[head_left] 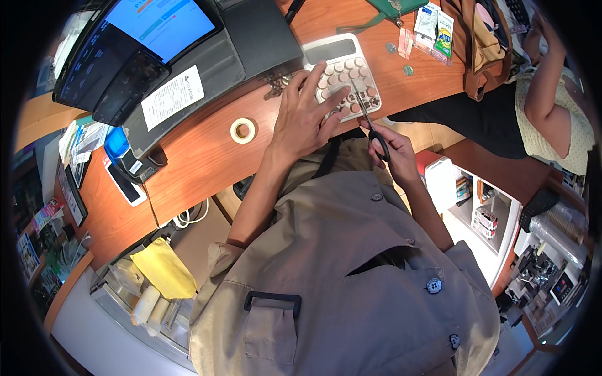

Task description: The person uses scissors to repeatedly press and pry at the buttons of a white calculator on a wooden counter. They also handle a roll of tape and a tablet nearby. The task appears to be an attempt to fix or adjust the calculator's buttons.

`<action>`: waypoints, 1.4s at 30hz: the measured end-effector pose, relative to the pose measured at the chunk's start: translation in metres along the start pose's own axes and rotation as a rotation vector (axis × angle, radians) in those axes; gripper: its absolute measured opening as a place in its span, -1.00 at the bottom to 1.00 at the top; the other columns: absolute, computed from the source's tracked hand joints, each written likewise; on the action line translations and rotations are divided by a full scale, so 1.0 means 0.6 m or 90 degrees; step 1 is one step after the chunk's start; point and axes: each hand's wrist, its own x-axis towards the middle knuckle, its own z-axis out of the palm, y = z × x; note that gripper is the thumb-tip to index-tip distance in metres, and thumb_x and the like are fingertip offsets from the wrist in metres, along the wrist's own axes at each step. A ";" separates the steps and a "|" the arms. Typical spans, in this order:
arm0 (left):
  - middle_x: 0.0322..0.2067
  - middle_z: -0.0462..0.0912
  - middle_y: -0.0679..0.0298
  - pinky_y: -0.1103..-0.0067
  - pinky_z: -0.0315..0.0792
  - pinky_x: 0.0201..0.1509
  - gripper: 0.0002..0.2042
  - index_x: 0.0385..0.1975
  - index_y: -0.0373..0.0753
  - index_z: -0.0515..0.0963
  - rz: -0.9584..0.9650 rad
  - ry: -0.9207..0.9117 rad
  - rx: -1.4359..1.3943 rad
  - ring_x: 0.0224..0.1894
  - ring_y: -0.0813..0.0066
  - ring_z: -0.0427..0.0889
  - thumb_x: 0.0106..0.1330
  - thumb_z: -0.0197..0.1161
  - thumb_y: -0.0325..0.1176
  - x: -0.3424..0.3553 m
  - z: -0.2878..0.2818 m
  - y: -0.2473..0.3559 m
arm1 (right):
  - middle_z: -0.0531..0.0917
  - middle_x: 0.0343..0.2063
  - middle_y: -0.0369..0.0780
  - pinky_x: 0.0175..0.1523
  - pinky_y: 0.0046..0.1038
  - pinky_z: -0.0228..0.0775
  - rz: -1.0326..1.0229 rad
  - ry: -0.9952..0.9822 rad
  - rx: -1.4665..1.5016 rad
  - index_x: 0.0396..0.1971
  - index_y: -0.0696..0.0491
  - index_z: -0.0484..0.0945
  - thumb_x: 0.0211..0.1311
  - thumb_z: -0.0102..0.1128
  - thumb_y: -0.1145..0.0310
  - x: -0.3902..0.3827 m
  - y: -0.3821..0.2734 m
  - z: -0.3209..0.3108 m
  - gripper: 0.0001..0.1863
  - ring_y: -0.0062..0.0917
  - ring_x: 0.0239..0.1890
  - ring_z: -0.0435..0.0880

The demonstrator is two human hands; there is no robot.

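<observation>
Now the right hand holds scissors, calculator partly beneath left hand.

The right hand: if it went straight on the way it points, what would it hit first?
Probably the white calculator: the scissors in the right hand point toward it, and their blades overlap its keys in this view. Whether they touch is unclear.

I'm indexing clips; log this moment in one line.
left hand: over calculator | right hand: holding scissors | tape roll: on desk
</observation>
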 end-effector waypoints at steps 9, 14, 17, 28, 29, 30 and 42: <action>0.47 0.25 0.04 0.11 0.30 0.40 -0.62 0.14 0.09 0.72 -0.003 0.010 -0.001 0.38 -0.07 0.27 0.31 0.36 -0.16 0.000 0.003 -0.001 | 0.57 -0.44 -0.44 -0.44 -0.68 0.24 0.021 0.020 -0.022 0.36 0.14 0.50 0.50 0.21 0.37 0.004 0.006 0.001 -0.52 -0.83 -0.50 0.41; 0.47 0.25 0.04 0.11 0.30 0.40 -0.64 0.12 0.08 0.73 -0.007 0.006 -0.004 0.38 -0.08 0.27 0.32 0.36 -0.16 0.001 0.001 0.000 | 0.59 -0.42 -0.40 -0.40 -0.65 0.27 -0.055 0.025 -0.012 0.38 0.16 0.47 0.52 0.16 0.39 0.000 0.011 0.001 -0.51 -0.78 -0.49 0.45; 0.44 0.30 0.03 0.11 0.31 0.38 -0.63 0.12 0.03 0.73 -0.005 0.022 -0.013 0.35 -0.09 0.30 0.30 0.37 -0.22 0.004 -0.002 0.005 | 0.60 -0.42 -0.36 -0.38 -0.64 0.28 -0.117 0.009 0.025 0.39 0.18 0.44 0.52 0.17 0.33 -0.003 0.009 -0.005 -0.48 -0.74 -0.48 0.47; 0.16 0.58 -0.02 0.14 0.39 0.32 -0.67 0.12 -0.21 0.63 -0.001 -0.004 0.044 0.23 -0.08 0.53 0.36 0.24 -0.48 0.149 0.016 0.000 | 0.61 -0.42 -0.32 -0.41 -0.62 0.28 -0.079 -0.009 0.075 0.40 0.20 0.38 0.51 0.21 0.13 -0.041 -0.003 -0.018 -0.38 -0.70 -0.50 0.51; 0.14 0.58 -0.03 0.13 0.39 0.31 -0.68 0.12 -0.21 0.62 0.000 -0.008 0.066 0.22 -0.09 0.53 0.38 0.22 -0.47 0.156 0.018 -0.001 | 0.61 -0.42 -0.32 -0.42 -0.62 0.28 -0.067 -0.008 0.075 0.40 0.19 0.37 0.51 0.21 0.13 -0.047 -0.004 -0.017 -0.37 -0.70 -0.50 0.52; 0.13 0.59 -0.04 0.12 0.40 0.31 -0.68 0.12 -0.22 0.62 -0.003 -0.017 0.087 0.22 -0.09 0.54 0.39 0.20 -0.47 0.162 0.019 -0.001 | 0.61 -0.42 -0.32 -0.43 -0.62 0.28 -0.057 -0.009 0.079 0.41 0.19 0.37 0.51 0.21 0.12 -0.051 -0.005 -0.016 -0.37 -0.70 -0.51 0.52; -0.12 0.63 -0.14 0.11 0.48 0.08 -0.78 -0.22 -0.43 0.63 -0.055 -0.109 0.150 -0.07 -0.16 0.63 0.22 0.23 -0.43 0.173 0.007 0.033 | 0.58 -0.47 -0.29 -0.51 -0.65 0.20 -0.063 0.054 0.068 0.41 0.20 0.37 0.49 0.21 0.07 -0.081 -0.012 -0.019 -0.33 -0.71 -0.60 0.45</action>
